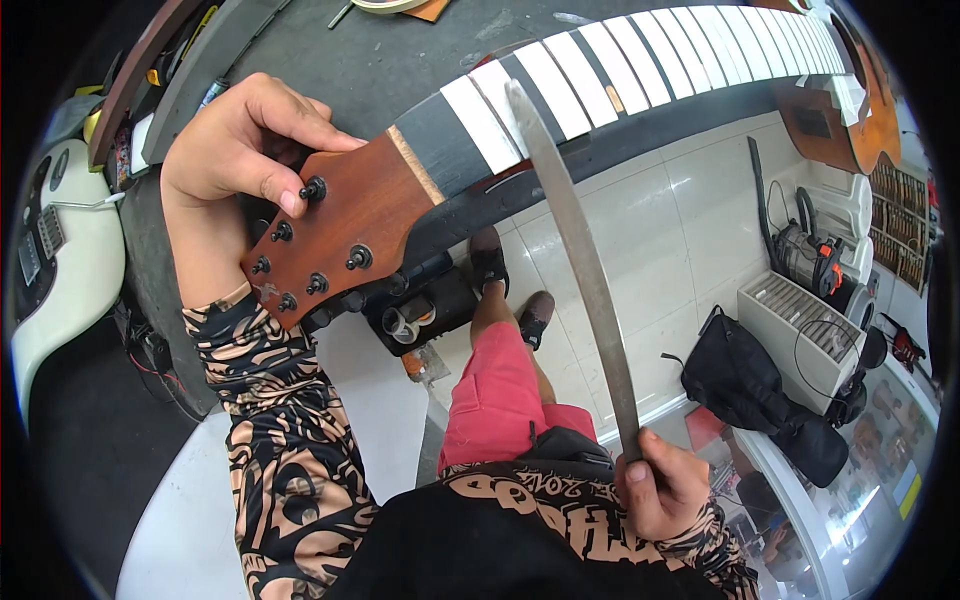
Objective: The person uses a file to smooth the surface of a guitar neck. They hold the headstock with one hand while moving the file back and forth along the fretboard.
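My left hand (240,150) is closed around the brown wooden headstock (345,205) of a guitar, its thumb beside a black tuning post. From there the guitar neck runs to the upper right, its dark fretboard (440,145) covered by strips of white tape (485,115) between the frets. Low at the right, my right hand (665,487) grips the near end of a long flat metal file (590,265). The file slants up and left, and its far tip overlaps the taped frets nearest the headstock. Whether the tip touches them I cannot tell.
The neck lies along the edge of a dark workbench (400,60). A cream electric guitar (75,240) rests at the left. On the tiled floor to the right are a black bag (740,365) and a grey-white box (790,350), with a glass display case (850,500) nearer me.
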{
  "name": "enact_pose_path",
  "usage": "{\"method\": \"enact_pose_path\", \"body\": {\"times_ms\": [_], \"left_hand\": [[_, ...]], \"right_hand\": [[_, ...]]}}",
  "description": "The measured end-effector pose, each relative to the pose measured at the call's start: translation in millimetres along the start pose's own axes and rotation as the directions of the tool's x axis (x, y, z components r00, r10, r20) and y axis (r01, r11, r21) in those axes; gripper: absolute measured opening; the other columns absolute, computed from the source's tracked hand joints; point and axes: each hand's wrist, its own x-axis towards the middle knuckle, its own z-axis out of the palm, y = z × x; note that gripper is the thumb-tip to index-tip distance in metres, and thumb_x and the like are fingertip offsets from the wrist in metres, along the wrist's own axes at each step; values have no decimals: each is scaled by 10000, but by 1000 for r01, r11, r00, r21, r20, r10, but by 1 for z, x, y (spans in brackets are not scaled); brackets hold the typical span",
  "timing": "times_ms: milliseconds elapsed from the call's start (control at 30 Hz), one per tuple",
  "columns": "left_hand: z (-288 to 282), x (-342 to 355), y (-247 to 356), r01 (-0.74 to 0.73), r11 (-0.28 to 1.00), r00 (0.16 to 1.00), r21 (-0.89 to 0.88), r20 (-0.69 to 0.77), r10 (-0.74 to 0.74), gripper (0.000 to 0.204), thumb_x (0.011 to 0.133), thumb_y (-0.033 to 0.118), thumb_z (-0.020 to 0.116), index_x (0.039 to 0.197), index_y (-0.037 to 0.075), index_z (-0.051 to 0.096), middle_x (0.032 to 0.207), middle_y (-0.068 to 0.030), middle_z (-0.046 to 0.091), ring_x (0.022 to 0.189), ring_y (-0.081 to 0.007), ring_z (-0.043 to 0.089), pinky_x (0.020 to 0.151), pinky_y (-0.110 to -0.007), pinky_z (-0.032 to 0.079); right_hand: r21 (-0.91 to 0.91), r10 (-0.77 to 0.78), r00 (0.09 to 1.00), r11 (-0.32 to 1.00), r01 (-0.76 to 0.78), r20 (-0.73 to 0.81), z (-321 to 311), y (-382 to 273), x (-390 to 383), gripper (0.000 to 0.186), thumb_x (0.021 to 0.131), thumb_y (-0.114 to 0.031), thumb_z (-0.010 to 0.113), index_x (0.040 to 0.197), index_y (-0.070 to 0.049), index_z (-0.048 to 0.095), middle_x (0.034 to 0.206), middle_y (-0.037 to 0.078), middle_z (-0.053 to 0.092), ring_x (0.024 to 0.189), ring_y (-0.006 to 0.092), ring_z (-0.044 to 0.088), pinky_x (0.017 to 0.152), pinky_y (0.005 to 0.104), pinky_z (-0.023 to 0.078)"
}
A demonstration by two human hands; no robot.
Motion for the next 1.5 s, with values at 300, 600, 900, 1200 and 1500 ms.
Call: {"method": "enact_pose_path", "body": {"times_ms": [300, 600, 900, 1200, 1500], "left_hand": [[1, 1, 3, 8, 997, 1000, 79, -8, -8, 642, 569, 245, 927, 1093, -56, 711, 748, -86, 685, 642, -102, 563, 533, -250, 380], [6, 1, 7, 14, 995, 1000, 100, -5, -14, 645, 575, 300, 922, 1082, -45, 720, 701, -73, 670, 601, -93, 513, 498, -263, 332], [5, 1, 4, -2, 993, 1000, 120, -1, 2, 648, 575, 320, 919, 1075, -42, 725, 678, -68, 655, 574, -94, 484, 497, -269, 314], [5, 7, 7, -22, 992, 1000, 127, 7, 21, 646, 578, 318, 916, 1079, -41, 723, 700, -71, 675, 594, -102, 495, 511, -271, 331], [4, 7, 8, 4, 994, 1000, 110, 19, -7, 653, 561, 303, 918, 1080, -42, 722, 809, -115, 734, 641, -112, 512, 530, -269, 364]], "right_hand": [[-199, -136, 990, 970, 139, 33, -6, -3, -7, 431, 763, 71, 682, 1188, 25, 626, 675, 103, 602, 501, 246, 580, 455, 331, 446], [-293, -146, 982, 940, 175, 117, 17, -63, 119, 456, 868, 88, 568, 1317, 9, 572, 871, 159, 691, 650, 166, 656, 615, 252, 497], [-246, -125, 981, 956, 159, 148, 11, -47, 110, 474, 867, 94, 557, 1334, 17, 555, 745, 129, 656, 573, 130, 591, 564, 237, 462], [-291, -180, 982, 938, 189, 59, -9, -13, 14, 502, 746, 107, 665, 1238, 17, 618, 692, 107, 593, 524, 231, 585, 479, 320, 468], [-135, -164, 984, 976, 173, 75, 26, -71, 161, 457, 918, 54, 534, 1369, -17, 539, 767, 98, 645, 646, 81, 597, 613, 228, 478]]}}
